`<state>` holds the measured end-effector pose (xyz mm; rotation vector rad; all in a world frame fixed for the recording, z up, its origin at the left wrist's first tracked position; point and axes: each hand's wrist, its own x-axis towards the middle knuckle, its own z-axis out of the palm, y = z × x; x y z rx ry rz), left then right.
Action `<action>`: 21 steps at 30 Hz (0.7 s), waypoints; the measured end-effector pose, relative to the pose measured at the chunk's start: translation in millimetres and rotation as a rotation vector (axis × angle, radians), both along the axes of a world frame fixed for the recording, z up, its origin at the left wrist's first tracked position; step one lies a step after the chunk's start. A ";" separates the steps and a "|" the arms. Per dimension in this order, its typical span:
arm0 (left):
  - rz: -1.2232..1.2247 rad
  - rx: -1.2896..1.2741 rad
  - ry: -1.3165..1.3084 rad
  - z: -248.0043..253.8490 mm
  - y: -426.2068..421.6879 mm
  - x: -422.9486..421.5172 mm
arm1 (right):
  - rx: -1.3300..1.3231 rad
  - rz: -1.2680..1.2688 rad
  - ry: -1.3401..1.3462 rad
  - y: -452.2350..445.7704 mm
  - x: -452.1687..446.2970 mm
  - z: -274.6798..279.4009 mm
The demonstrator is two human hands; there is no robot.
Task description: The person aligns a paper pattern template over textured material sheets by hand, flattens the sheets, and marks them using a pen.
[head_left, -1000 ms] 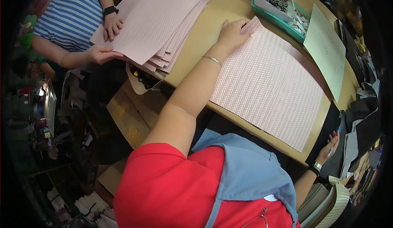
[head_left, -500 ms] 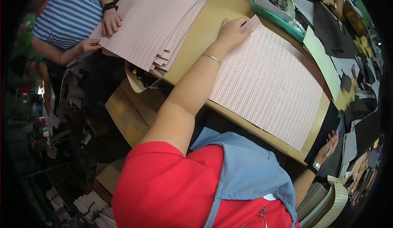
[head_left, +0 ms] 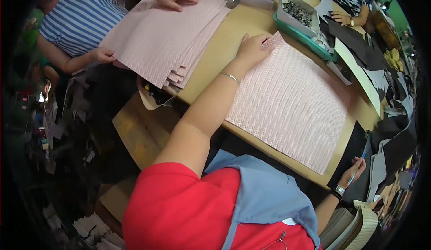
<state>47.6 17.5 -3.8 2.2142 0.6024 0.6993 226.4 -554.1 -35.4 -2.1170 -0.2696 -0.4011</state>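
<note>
A pink-and-white herringbone-patterned sheet (head_left: 292,111) lies on the table in front of me. My left hand (head_left: 253,50) reaches across and grips its far left corner, fingers curled at the edge. Low on the right, my right hand (head_left: 353,171) is closed around a pen (head_left: 358,169) with a blue part. That hand is beside a black surface (head_left: 348,153), just past the sheet's right edge and apart from it.
A co-worker in stripes has hands at a stack of similar sheets (head_left: 166,34) on the left. A teal tray (head_left: 301,37) with a box of metal pieces (head_left: 297,14) stands at the back. Another person's hand (head_left: 341,18) is at upper right, near a pale green strip (head_left: 357,75) and dark pieces.
The view has shifted slightly. The co-worker's one hand has moved from the stack's left side to its far edge. My left hand stays at the sheet's corner; my right still holds the pen.
</note>
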 end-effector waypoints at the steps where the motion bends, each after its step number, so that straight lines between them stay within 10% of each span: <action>1: 0.002 -0.011 -0.009 6.8 1.1 -0.2 | 0.025 -0.014 -0.008 14.6 -6.6 8.8; 21: -0.027 0.011 0.033 7.8 1.7 -3.8 | 0.023 0.079 0.083 26.4 -13.1 17.3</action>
